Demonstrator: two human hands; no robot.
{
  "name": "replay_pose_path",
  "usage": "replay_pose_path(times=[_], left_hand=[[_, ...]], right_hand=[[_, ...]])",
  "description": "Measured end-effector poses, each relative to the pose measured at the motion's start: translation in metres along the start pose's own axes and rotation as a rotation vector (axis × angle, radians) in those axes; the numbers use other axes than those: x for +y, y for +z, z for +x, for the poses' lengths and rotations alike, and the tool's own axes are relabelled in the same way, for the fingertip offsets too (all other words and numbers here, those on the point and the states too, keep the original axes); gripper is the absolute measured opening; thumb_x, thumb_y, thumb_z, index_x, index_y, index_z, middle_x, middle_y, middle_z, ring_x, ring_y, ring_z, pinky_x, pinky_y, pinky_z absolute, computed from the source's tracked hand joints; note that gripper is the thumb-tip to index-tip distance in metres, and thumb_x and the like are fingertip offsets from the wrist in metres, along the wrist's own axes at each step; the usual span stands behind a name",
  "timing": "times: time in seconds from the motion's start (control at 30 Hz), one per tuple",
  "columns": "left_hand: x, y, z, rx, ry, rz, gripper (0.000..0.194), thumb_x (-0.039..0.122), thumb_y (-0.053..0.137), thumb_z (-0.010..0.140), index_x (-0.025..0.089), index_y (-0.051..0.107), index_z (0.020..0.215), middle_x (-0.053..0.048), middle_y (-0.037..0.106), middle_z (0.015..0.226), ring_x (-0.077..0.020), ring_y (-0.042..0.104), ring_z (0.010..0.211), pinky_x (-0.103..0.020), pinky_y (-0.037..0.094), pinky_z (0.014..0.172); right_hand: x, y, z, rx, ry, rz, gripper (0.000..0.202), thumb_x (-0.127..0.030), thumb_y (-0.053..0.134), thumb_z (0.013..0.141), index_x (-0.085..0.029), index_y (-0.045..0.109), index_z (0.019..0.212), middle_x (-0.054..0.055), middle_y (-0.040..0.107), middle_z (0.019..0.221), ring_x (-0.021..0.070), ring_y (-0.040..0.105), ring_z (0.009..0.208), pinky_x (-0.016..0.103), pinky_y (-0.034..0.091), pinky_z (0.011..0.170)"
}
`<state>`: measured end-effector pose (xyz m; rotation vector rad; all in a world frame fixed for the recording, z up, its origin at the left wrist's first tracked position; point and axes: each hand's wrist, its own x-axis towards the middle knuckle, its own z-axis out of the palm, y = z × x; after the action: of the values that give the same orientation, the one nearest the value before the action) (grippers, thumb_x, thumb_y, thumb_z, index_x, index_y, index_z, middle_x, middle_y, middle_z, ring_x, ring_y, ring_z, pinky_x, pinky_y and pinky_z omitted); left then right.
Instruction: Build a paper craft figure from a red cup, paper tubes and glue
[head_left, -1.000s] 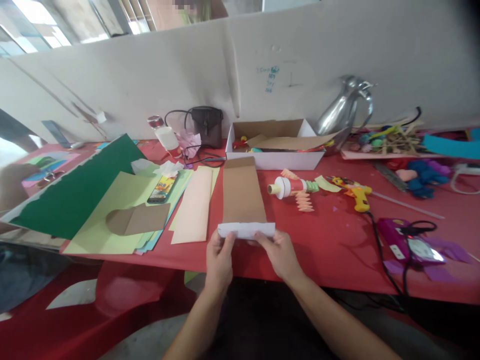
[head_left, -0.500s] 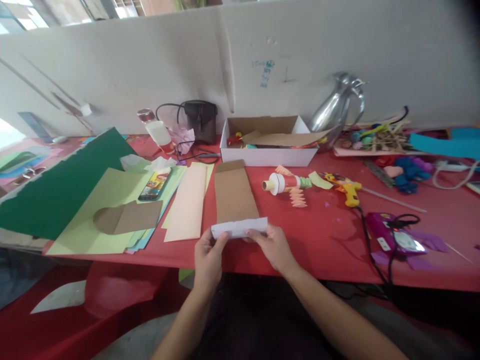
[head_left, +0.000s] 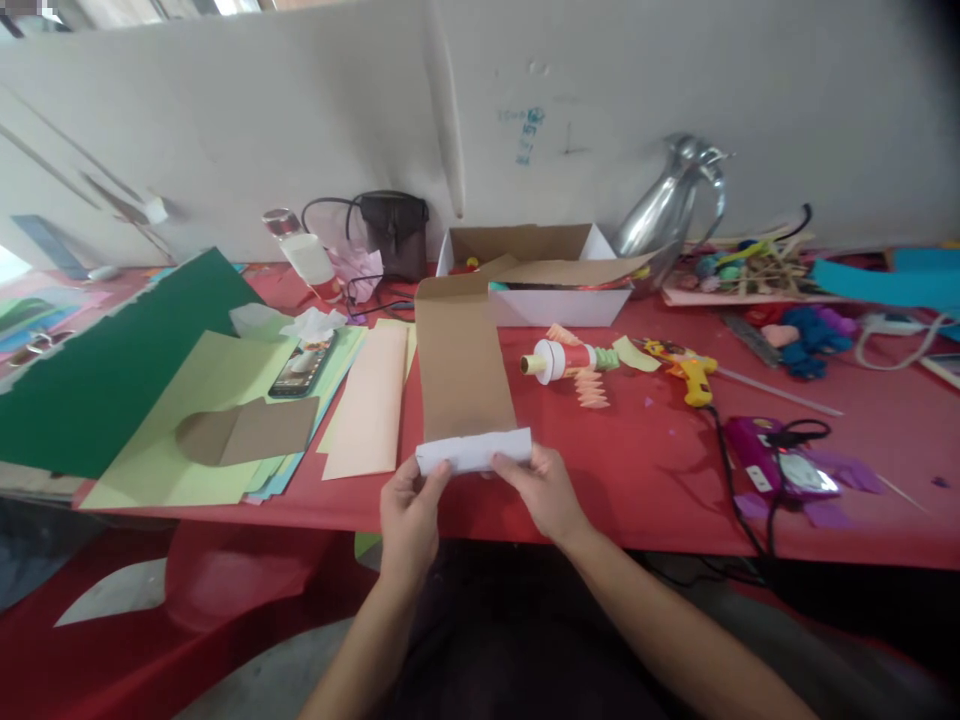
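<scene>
Gripping, with left hand [head_left: 411, 508] and right hand [head_left: 549, 490], the white end flap [head_left: 474, 452] of a brown cardboard strip [head_left: 463, 365], pinched near both ends with thumbs on top. Stretching straight ahead of the hands, up to a bent far end, right in front of the white box [head_left: 566, 308]. Over to the writing: high beyond the hands on the pale wall [head_left: 300, 120], scrawled in teal, too blurred to read for sure. Out left, lit up with a picture too small to make out on a phone [head_left: 304, 368]. On to the edges: close on the near side of the hands, crossed by both forearms, at the front rim of the red bench [head_left: 637, 460]. Opening out bare and wide to the right, as far as the purple device [head_left: 756, 455]. Much tighter on the left, against cream paper [head_left: 367, 405]. Tucked out of sight: most fingertips, under the flap. Mostly covered inside the box by loose cardboard [head_left: 570, 271]. Far left, cut off by the frame: green board [head_left: 135, 370].
</scene>
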<state>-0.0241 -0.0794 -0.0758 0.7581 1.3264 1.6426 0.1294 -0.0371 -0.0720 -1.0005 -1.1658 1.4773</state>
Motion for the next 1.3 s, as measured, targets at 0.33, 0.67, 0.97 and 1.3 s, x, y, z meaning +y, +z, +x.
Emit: replay_pose_path(times=[0.33,0.67,0.97,1.3], left_hand=[[-0.001,-0.004,-0.003,0.051,0.100,0.113,0.028,0.035,0.072,0.081,0.017,0.073,0.103,-0.005,0.075,0.095,-0.0197,0.067,0.093,-0.031,0.052,0.088],[0.037,-0.030,0.008,-0.314,0.432,0.491,0.012,0.019,0.068,0.081,0.024,0.078,0.087,-0.007,0.071,0.113,-0.0238,0.064,0.110,-0.035,0.050,0.096],[0.001,-0.017,0.007,-0.058,0.302,0.372,0.015,0.026,0.069,0.080,0.021,0.075,0.093,-0.003,0.074,0.083,-0.0208,0.068,0.078,-0.032,0.054,0.076],[0.024,-0.021,0.019,-0.298,0.381,0.412,0.015,0.024,0.075,0.074,0.025,0.080,0.089,-0.008,0.074,0.108,-0.0259,0.068,0.101,-0.040,0.054,0.092]], right_hand=[[-0.005,-0.002,-0.004,-0.030,-0.061,-0.026,0.029,-0.046,0.075,0.078,-0.018,0.074,0.086,0.006,0.078,0.081,0.0246,0.075,0.074,0.039,0.063,0.071],[-0.038,-0.028,0.006,-0.364,-0.480,-0.409,0.018,-0.032,0.062,0.093,-0.029,0.077,0.101,0.004,0.075,0.114,0.0207,0.071,0.102,0.037,0.055,0.095],[-0.008,-0.004,-0.001,-0.054,-0.160,-0.131,0.024,-0.043,0.071,0.083,-0.020,0.072,0.075,-0.001,0.068,0.051,0.0179,0.066,0.043,0.027,0.055,0.044],[-0.024,-0.018,0.009,-0.214,-0.405,-0.299,0.012,-0.032,0.069,0.087,-0.027,0.077,0.093,0.004,0.078,0.099,0.0238,0.073,0.096,0.038,0.058,0.088]])
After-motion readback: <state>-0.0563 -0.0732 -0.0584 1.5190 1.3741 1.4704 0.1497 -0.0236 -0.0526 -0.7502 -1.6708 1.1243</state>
